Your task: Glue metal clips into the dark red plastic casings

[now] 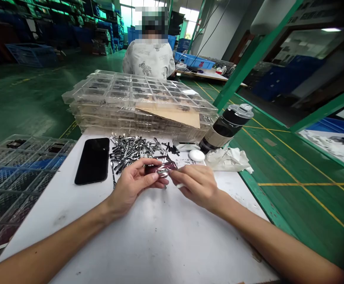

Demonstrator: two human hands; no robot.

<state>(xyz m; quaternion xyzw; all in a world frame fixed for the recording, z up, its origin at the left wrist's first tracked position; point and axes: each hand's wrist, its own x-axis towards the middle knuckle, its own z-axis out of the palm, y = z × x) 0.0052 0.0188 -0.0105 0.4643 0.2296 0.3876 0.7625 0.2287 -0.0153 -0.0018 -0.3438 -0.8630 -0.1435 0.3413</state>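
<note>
My left hand [133, 183] and my right hand [194, 185] pinch a small dark red and silver metal part [160, 169] between their fingertips, above the white table [160, 240]. Just beyond my left hand lies a loose heap of small silver and black metal pieces [133, 152]. A black smartphone [92, 161] rests face down or dark-screened to its left. Past my right hand are a white round object [197, 155] and a crumpled white cloth [227, 159]. The part's exact kind is hard to tell, as my fingers cover some of it.
A stack of clear plastic compartment trays [139, 104] with a cardboard piece stands at the table's far end. Another clear tray [24, 173] lies at left. A lidded black-and-beige flask [226, 128] lies at right. A seated co-worker [149, 59] is beyond the stack.
</note>
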